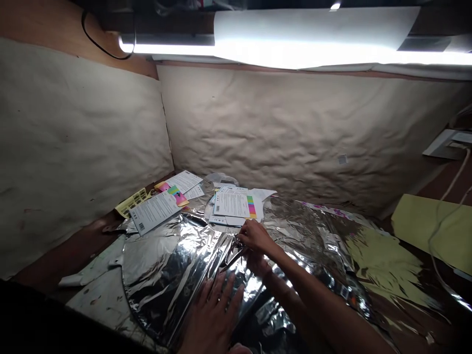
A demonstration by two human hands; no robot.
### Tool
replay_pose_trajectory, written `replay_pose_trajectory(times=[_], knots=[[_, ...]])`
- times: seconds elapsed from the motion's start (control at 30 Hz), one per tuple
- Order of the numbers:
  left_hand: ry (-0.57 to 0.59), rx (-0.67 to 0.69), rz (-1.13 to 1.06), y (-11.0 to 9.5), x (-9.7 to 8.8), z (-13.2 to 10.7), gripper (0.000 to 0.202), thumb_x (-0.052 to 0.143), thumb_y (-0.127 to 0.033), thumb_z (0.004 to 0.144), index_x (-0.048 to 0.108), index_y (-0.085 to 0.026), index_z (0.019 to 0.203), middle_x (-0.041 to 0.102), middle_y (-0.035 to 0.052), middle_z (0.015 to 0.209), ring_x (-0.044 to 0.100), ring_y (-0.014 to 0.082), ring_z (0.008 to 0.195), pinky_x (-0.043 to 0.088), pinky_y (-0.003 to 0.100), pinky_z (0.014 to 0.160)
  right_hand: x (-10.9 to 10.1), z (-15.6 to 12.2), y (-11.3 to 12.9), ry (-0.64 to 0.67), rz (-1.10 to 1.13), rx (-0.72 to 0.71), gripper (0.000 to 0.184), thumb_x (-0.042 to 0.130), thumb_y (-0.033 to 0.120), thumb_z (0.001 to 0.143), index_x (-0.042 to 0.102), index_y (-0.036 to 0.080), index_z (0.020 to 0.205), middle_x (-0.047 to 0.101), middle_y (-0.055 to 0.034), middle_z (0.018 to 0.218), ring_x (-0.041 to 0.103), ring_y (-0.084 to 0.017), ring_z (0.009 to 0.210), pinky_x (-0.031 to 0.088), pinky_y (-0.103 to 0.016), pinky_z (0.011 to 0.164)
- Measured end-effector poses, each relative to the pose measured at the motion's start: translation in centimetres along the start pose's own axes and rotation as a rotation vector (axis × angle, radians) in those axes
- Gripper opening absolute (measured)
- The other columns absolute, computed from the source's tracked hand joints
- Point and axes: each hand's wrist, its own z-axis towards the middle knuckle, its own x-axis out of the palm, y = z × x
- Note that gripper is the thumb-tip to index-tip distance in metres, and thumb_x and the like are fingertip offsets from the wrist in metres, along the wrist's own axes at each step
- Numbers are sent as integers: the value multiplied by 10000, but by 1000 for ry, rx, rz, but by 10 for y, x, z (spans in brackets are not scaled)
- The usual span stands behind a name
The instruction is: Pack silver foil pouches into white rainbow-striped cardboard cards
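Observation:
Shiny silver foil sheeting covers the work surface, wrinkled and reflecting the light. My left hand rests flat on it near the front, fingers spread. My right hand is closed just beyond, its fingertips pinched low over the foil. Whatever lies in that pinch is too small and shadowed to name. A dark, narrow line or fold runs from those fingertips toward my left hand. Beneath my right arm, its mirror image appears in the foil. Directly behind my right hand lies a pile of printed cards with coloured stripes.
More printed cards lie at the back left, beside a yellow label sheet. Yellow paper sits at the right, with a pale cable hanging over it. Paper-covered walls enclose the back and left under a bright tube light.

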Motion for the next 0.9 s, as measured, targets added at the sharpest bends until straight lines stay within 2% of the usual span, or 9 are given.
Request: replay_pose_trajectory(times=[0.17,0.27,0.4,0.5,0.57,0.63,0.73,0.83,0.9], knots=[[45,3,-11,1,-5,1,912,432,-774,829,207,-278,1559,232,124,1591,295,413,1425,265,542,1103,-10,1,-3,123,58,-45,328,623,372,822,679,147,589,571,-10,517,520,-149,568,322,-258,553],[23,11,-17,1,-8,2,937,445,-791,810,209,-280,1559,252,125,1586,298,414,1423,279,537,1099,-10,-2,-3,123,90,-63,264,647,355,811,691,146,656,635,-33,626,573,-172,663,369,-259,600],[-14,36,-25,1,-11,2,978,432,-845,767,193,-323,1558,246,141,1589,284,417,1429,280,552,1094,-9,9,-7,184,179,-90,327,495,399,946,690,144,886,695,-26,772,614,-133,648,439,-230,596],[-54,43,-15,3,-6,0,985,417,-856,761,163,-340,1560,256,157,1585,290,433,1421,260,580,1084,-8,20,-5,196,179,-88,320,537,397,939,686,138,821,688,-16,714,621,-135,626,466,-234,599],[-80,39,-3,5,-1,-1,1004,419,-865,749,145,-342,1562,287,160,1574,306,440,1409,254,579,1078,-4,20,1,110,144,-68,244,594,354,911,697,144,842,710,-43,778,647,-180,734,498,-285,692],[-108,34,12,8,2,-1,1029,430,-877,727,139,-349,1561,315,151,1565,324,435,1398,247,556,1084,3,10,8,-38,98,-41,235,563,322,932,693,150,1024,719,-110,1002,629,-256,975,485,-390,871],[-134,50,33,13,4,-1,1011,450,-865,733,161,-355,1557,362,123,1549,356,407,1387,241,494,1097,20,-19,14,-187,39,-52,421,474,337,977,530,182,1365,543,-148,1401,426,-305,1326,321,-504,1104],[-131,63,42,19,6,-2,970,463,-846,749,198,-362,1547,386,105,1540,383,390,1376,254,471,1094,28,-46,14,-74,-15,-133,612,508,422,957,350,216,1511,361,-104,1560,293,-292,1447,249,-501,1177],[-120,55,40,21,10,-3,935,490,-823,759,216,-380,1536,386,95,1542,388,387,1376,270,495,1080,16,-60,9,-52,-12,-156,647,474,449,970,286,204,1538,312,-94,1584,270,-263,1466,263,-469,1187]])
